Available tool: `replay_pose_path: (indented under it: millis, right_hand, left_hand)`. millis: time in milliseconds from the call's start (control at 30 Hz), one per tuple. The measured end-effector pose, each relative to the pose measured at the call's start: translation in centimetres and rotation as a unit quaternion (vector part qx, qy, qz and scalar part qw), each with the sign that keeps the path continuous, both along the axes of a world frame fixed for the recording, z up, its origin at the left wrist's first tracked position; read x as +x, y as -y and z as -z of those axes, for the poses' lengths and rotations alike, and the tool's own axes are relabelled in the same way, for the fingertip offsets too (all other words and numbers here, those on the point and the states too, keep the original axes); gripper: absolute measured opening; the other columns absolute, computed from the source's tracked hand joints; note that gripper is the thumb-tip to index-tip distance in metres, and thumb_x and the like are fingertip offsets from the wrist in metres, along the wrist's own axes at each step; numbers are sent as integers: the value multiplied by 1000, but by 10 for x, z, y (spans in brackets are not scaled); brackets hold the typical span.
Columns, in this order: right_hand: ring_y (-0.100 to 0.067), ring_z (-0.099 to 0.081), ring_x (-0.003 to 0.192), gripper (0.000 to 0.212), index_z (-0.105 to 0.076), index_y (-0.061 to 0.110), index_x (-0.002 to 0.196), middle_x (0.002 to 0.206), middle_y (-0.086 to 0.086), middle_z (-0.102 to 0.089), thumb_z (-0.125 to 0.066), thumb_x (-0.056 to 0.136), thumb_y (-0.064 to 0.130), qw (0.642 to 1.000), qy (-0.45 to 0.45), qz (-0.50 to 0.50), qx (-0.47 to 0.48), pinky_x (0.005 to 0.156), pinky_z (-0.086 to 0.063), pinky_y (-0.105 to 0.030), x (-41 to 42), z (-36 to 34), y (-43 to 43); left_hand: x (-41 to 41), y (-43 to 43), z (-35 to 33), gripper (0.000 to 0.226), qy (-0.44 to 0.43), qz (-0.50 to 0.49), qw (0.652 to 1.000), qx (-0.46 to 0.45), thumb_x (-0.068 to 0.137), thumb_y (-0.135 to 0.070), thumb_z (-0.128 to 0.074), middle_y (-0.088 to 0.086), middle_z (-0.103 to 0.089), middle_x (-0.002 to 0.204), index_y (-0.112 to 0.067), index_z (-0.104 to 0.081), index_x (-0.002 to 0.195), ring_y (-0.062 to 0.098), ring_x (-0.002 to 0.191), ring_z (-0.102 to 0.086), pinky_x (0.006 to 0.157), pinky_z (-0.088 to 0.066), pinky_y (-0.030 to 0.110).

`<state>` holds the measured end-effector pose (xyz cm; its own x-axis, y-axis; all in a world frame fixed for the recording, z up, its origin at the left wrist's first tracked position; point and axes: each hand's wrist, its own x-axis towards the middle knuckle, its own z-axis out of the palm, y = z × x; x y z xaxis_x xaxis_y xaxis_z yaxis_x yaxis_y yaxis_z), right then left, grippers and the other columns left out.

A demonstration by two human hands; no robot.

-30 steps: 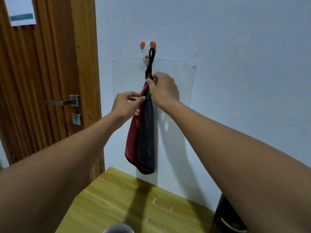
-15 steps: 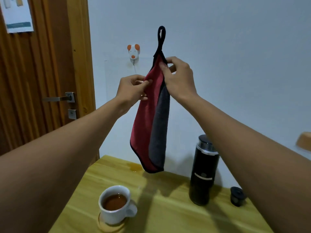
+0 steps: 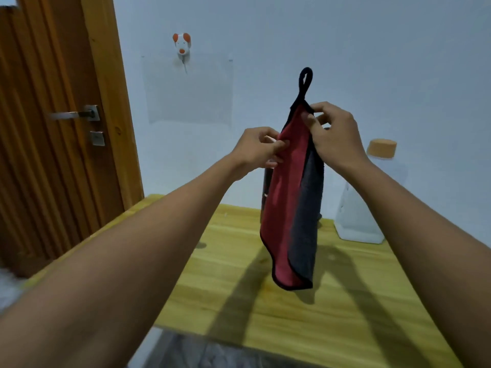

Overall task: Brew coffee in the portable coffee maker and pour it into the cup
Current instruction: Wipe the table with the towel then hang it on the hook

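A red and grey cloth was held up at frame centre, clear of the wooden table. The right hand was pinched on its top edge below the hanging loop; the left hand was pinched on its red side edge, presumably to spread it for wiping. The mouse-shaped wall hook, upper left, was bare. The black coffee maker was mostly hidden behind the cloth; no cup was in view.

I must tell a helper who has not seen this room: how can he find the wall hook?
Start at the wooden door on the left, then look right along the white wall. The hook sits high there, above a clear sheet. It alone is shaped like a white animal head with orange ears.
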<state>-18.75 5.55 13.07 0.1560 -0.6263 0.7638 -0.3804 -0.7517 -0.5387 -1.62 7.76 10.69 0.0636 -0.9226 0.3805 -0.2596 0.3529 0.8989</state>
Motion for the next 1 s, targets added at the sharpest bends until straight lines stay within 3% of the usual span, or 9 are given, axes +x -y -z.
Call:
replay_pose_path:
  millis: [200,367,433,567,600,667,733,833,1000]
  right_hand:
    - [-3,-65,71,12,-69,30,102,85,8,-70,-59,99,37,999,-21,-14,24,63,-48,-13,-36,25,-17]
    - [-9,-63,69,7,-68,28,91,80,5,-71,-65,96,24,987,-56,-90,118,67,-48,-22,-17,92,-36]
    - [-6,-67,77,9,-69,30,91,82,9,-73,-65,97,24,978,-74,-116,158,71,-49,-20,-10,123,-45]
    - [0,-59,55,20,-74,29,92,70,14,-70,-57,100,25,941,-97,-177,273,55,-44,-16,-4,182,-55]
    - [-2,-61,59,24,-76,27,96,71,14,-71,-52,101,24,927,-106,-183,309,59,-48,-20,-4,194,-56]
    - [-1,-67,85,30,-76,26,106,90,15,-76,-46,103,26,909,-187,-161,335,84,-54,-28,-6,216,-53]
    - [-4,-59,115,29,-74,29,116,119,15,-71,-48,103,32,891,-326,-123,291,103,-46,-35,-6,237,-49]
    - [-9,-38,138,33,-65,39,129,146,15,-50,-48,102,47,869,-437,-81,220,112,-33,-41,-2,255,-51]
    - [-13,-9,153,55,-31,37,155,167,8,-17,-30,104,57,841,-508,-62,174,119,-18,-42,18,272,-55]
  left_hand:
    - [-37,-13,32,8,-29,59,997,29,98,-13,-66,10,-69,92,-15,-64,90,18,76,-73,70,-60,29]
    - [-22,-28,99,3,-35,99,989,106,101,-6,-58,16,-59,90,-3,-58,102,25,82,-61,86,-49,37]
    - [-8,-33,128,9,1,86,986,143,100,-6,-59,16,-59,99,0,-60,107,25,92,-63,89,-50,38]
    - [24,-48,177,19,122,49,975,181,94,-2,-67,13,-66,103,8,-66,111,18,96,-64,83,-53,29]
    - [31,-51,185,17,157,47,970,178,92,0,-70,10,-68,100,7,-68,107,19,95,-64,82,-54,29]
    - [45,-58,199,16,204,53,959,191,89,5,-70,10,-70,102,3,-69,105,26,99,-67,89,-57,36]
    - [56,-63,209,24,258,50,943,203,92,2,-66,11,-68,118,-5,-67,115,26,114,-64,101,-52,39]
    - [68,-64,221,38,351,1,916,192,98,-6,-56,7,-58,138,-18,-57,134,22,128,-53,108,-44,36]
    - [71,-66,245,40,327,-94,930,142,101,-9,-48,10,-55,142,-11,-52,142,25,128,-52,106,-40,31]
